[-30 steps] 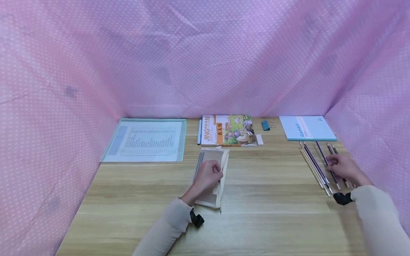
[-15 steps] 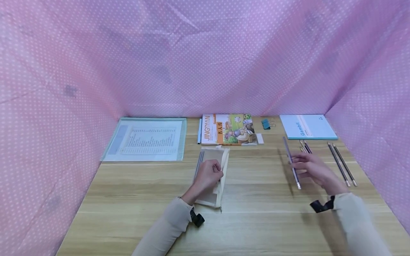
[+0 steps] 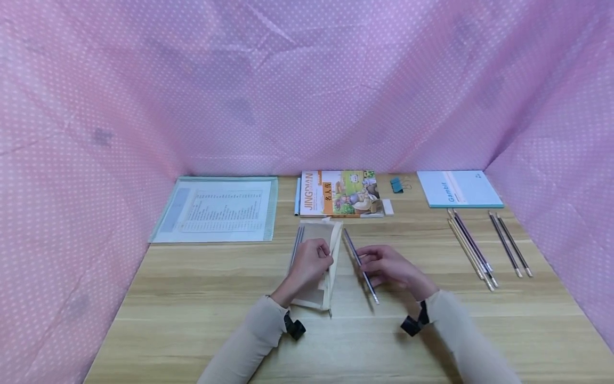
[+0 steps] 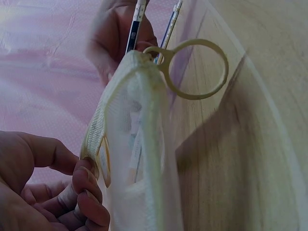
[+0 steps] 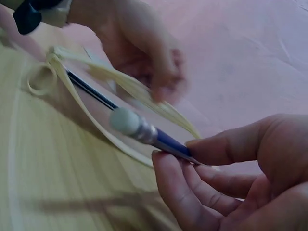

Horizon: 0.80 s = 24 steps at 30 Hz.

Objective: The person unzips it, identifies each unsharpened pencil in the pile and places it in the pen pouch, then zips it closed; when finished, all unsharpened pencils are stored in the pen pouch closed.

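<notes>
A second ago the right hand (image 3: 389,268) was over among the pencils at the right side of the table; now it has come across to the middle, carrying one purple pencil (image 3: 355,253) pinched between thumb and fingers, eraser end toward the near edge. That pencil is just right of the cream mesh pouch (image 3: 316,230), tilted. The left hand (image 3: 309,265) has stayed where it was, thumb and fingers gripping the pouch's zip edge, and the mouth gapes. Dark pencils (image 5: 91,89) already lie inside, along the pouch's left side, and a cream ring (image 4: 199,70) hangs from one end. At far left, a green-edged folder (image 3: 275,213) holds a printed sheet (image 3: 225,213). On the wooden table (image 3: 182,320), a small bunch of pencils (image 3: 462,245) and a separate dark pair (image 3: 503,240) lie at right, below a pale-blue notebook (image 3: 460,189). A teal binder clip (image 3: 396,185), a white eraser (image 3: 388,207) and an illustrated book (image 3: 355,194) sit along the far side, before dotted pink cloth (image 3: 288,80).
</notes>
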Tool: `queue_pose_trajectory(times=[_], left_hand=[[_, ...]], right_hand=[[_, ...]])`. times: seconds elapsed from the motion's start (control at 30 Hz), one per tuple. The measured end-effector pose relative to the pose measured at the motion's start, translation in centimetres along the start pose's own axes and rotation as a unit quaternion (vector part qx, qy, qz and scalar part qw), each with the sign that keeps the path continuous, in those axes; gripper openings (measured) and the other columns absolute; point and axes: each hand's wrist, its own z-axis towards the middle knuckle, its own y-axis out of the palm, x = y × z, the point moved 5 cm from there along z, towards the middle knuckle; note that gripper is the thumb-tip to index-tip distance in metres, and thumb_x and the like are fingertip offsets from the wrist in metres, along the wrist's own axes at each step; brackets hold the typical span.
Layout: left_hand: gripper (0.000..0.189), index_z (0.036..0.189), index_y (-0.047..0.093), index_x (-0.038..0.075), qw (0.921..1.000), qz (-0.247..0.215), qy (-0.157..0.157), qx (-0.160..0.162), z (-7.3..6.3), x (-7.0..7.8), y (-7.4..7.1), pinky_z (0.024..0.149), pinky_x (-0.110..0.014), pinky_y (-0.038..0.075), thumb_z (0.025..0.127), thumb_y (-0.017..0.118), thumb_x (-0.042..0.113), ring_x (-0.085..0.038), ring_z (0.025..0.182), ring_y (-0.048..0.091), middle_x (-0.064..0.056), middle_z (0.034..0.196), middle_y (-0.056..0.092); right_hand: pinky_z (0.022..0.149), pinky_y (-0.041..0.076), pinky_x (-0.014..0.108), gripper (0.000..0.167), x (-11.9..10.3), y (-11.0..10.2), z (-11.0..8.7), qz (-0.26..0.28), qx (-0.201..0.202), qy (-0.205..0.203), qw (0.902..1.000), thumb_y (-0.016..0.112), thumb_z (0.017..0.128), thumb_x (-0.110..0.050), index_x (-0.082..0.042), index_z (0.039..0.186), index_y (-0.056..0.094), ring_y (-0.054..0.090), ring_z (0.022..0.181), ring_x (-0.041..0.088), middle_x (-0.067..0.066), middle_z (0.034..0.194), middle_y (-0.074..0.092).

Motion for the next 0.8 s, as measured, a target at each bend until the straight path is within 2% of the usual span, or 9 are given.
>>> queue_pose_trajectory(times=[0.17,0.37,0.57,0.8], left_hand=[[0.006,0.076,0.064,0.006,0.9999,0.001,0.01,0.003,0.0,0.1,-0.1,0.049,-0.02,0.04,0.079,0.066,0.001,-0.008,0.054,0.051,0.0,0.063,0.058],[0.007,0.076,0.065,0.006,0.9999,0.001,0.01,-0.001,0.0,0.2,-0.1,0.047,-0.02,0.039,0.081,0.069,0.004,-0.008,0.052,0.05,0.001,0.061,0.057],[0.007,0.078,0.065,0.007,0.9999,0.007,-0.007,-0.006,0.1,0.2,0.0,0.047,-0.021,0.037,0.082,0.069,0.005,-0.009,0.052,0.05,0.002,0.062,0.057],[0.006,0.078,0.064,0.005,0.9998,-0.003,-0.02,-0.01,0.0,0.3,-0.1,0.046,-0.02,0.034,0.082,0.068,0.003,-0.009,0.051,0.048,0.002,0.059,0.054]], right_hand=[[0.067,0.06,0.029,0.051,0.0,2.5,2.3,0.022,0.004,0.006,0.9997,0.055,0.096,-0.005,0.007,0.144,0.041,0.068,0.08,0.013,0.002,0.099,0.069],[0.07,0.061,0.029,0.05,-0.6,4.1,4.0,0.066,0.076,-0.012,0.9948,0.055,0.094,0.0,0.01,0.141,0.043,0.07,0.081,0.011,0.002,0.096,0.07],[0.066,0.061,0.031,0.047,-0.9,5.5,4.8,0.068,0.149,-0.017,0.9863,0.053,0.093,0.005,0.01,0.139,0.044,0.068,0.077,0.011,0.008,0.099,0.07],[0.056,0.058,0.028,0.044,-0.6,6.7,4.9,0.057,0.178,-0.019,0.9822,0.052,0.093,0.009,0.009,0.136,0.042,0.064,0.07,0.011,0.007,0.092,0.064]])
